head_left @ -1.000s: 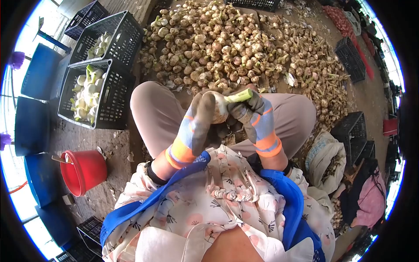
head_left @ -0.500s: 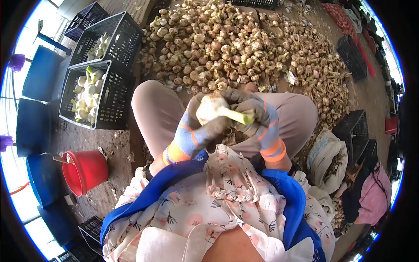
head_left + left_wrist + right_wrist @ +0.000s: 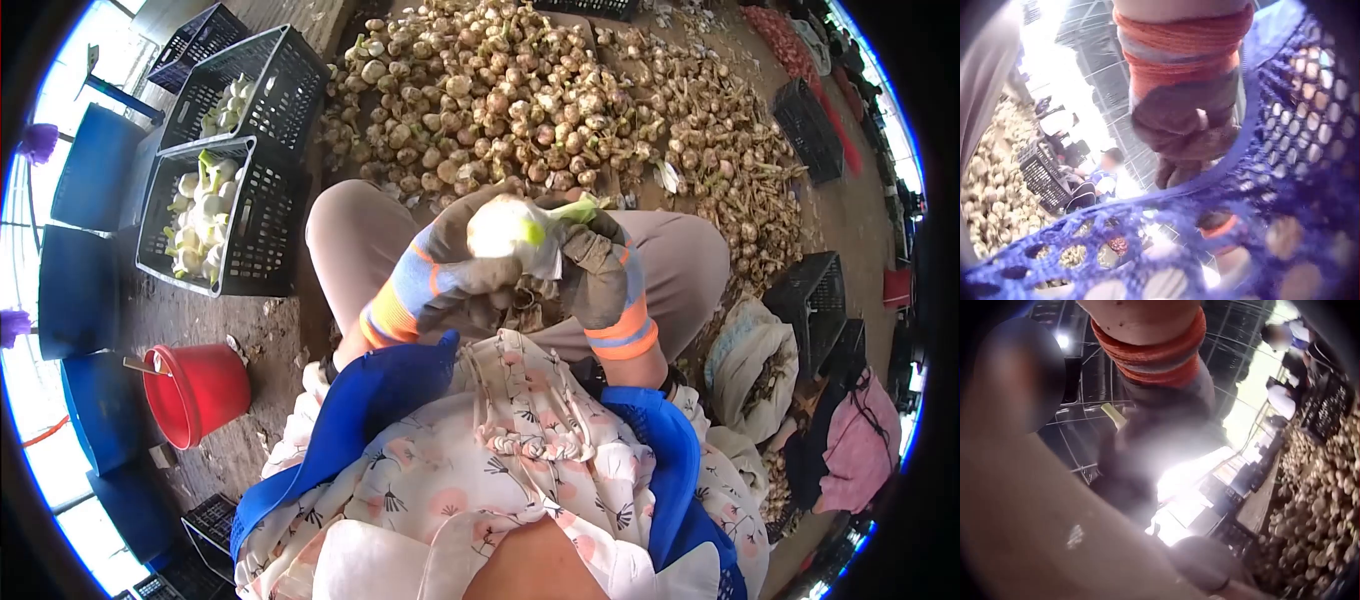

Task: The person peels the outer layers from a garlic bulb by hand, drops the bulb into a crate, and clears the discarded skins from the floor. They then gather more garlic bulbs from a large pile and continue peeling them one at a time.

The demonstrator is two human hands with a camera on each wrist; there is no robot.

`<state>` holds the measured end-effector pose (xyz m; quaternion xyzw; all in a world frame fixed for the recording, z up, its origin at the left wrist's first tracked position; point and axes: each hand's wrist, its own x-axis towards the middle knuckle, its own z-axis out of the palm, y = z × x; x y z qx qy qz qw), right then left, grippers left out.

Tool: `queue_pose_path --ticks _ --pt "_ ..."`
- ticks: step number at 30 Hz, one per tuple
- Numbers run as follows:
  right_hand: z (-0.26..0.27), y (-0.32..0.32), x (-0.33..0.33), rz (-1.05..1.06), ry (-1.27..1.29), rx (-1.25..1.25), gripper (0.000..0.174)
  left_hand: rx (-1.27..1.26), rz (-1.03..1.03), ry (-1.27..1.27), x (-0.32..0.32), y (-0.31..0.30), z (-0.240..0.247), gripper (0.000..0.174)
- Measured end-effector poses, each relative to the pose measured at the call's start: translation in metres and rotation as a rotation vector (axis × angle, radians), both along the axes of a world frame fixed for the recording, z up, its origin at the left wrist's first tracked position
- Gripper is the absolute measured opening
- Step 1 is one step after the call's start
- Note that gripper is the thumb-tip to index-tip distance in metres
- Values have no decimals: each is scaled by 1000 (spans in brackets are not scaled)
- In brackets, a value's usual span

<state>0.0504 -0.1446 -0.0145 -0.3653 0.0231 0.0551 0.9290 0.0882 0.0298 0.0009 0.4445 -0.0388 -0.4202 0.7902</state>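
Note:
In the head view a white garlic bulb (image 3: 500, 230) with a green stem (image 3: 578, 208) is held up between two gloved hands over the person's lap. The left hand (image 3: 450, 250) grips the bulb from the left, fingers behind it and thumb in front. On the other side the right hand (image 3: 597, 268) pinches at the stem end, where a pale strip of skin (image 3: 548, 262) hangs. Both gloves are dark and soiled, with orange and blue-grey cuffs. Blue mesh cloth (image 3: 1197, 181) partly covers the left wrist view. A green stem end (image 3: 1113, 415) shows by the blurred right glove.
A large heap of unpeeled garlic (image 3: 500, 110) lies beyond the knees. At left stand a black crate (image 3: 250, 215) of white garlic, another crate (image 3: 285, 80) behind it, and a red bucket (image 3: 200, 392). To the right are a whitish sack (image 3: 755, 350) and black crates (image 3: 805, 300).
Both hands have turned the bulb. Its stem pointed right, then swung down towards the person, and now points up and right. A pale strip of skin now shows between the hands.

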Motion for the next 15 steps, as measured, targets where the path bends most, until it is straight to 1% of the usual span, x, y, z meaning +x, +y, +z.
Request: queue_pose_path --ticks 2,3,4,6,7,8,10,11,12,14,15 --pt "1 1 -2 -161 55 -684 24 4 352 -119 -6 -12 -19 70" --pt "0 19 -3 -297 -54 -504 13 -92 441 -85 -10 -18 -21 78" --pt "-1 22 -2 -393 -369 -1031 14 -76 530 -252 -15 -25 -35 71" --pt "-8 27 -3 -467 -649 -1340 16 171 591 -123 -9 -33 -25 52" --pt "-18 31 -4 -335 -411 -1010 15 147 439 -137 3 -23 -32 46" --pt "-15 27 2 -327 -415 -1011 15 -164 596 161 7 -33 -33 52" --pt "-8 7 15 350 103 689 38 -647 216 383 17 -15 -34 59" --pt "-32 0 10 363 154 970 49 -627 186 375 18 -15 -35 58" --pt "-34 6 5 272 203 825 51 -606 158 369 17 -14 -36 59" --pt "-12 10 0 388 185 687 41 -698 162 498 13 -16 -34 54" --pt "-16 8 0 392 191 687 41 -806 217 576 10 -20 -37 58"
